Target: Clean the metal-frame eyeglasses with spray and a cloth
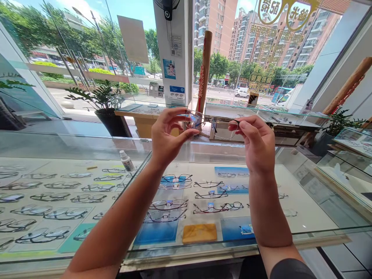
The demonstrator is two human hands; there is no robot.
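Note:
A pair of glasses with a thin frame is held up in front of me, above the glass display counter. My left hand grips its left lens rim between thumb and fingers; a bluish reflection shows on that lens. My right hand pinches the right side of the frame near the hinge, fingers curled. Beneath both forearms, rows of glasses lie inside the counter. Exactly where the left fingertips meet the lens is hard to make out.
A white spray bottle stands on the glass counter left of my left forearm. Inside the counter lies a yellow-brown case. A potted plant, a wooden post and a farther display case stand by the windows.

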